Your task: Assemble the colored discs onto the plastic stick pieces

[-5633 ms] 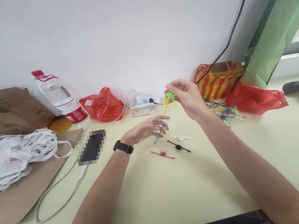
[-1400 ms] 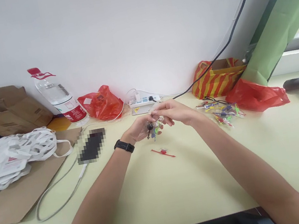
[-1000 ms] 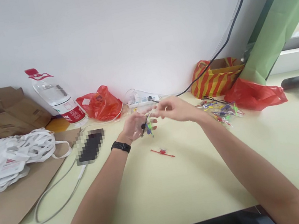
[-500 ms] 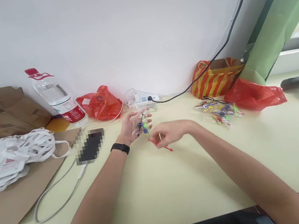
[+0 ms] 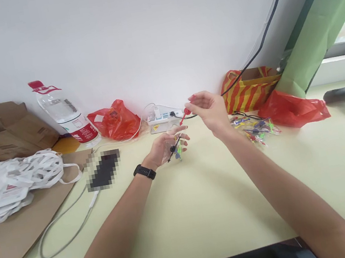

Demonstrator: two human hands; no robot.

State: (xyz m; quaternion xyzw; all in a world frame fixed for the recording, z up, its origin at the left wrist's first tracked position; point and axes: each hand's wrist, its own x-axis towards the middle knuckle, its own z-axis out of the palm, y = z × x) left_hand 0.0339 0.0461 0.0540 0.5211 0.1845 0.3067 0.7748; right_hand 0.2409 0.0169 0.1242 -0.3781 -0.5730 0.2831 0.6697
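Observation:
My left hand, with a black band at the wrist, holds a small clear plastic bag above the table. Dark, blue and green plastic pieces show in or against the bag; the clear film makes it hard to say which. My right hand is raised up and to the right of it, pinching a thin red plastic piece with a round part near the fingertips. Its narrow end points down toward the left hand's fingers. Right of my right wrist, several bagged colourful pieces lie on the table.
A power strip sits by the wall behind my hands. To the left are a red bag, a large bottle, a phone on a cable and white straps. A striped bag and red bag stand right.
My right hand has risen up and right, carrying the red piece from low over the table. My left hand, with the bag, has shifted slightly right and turned.

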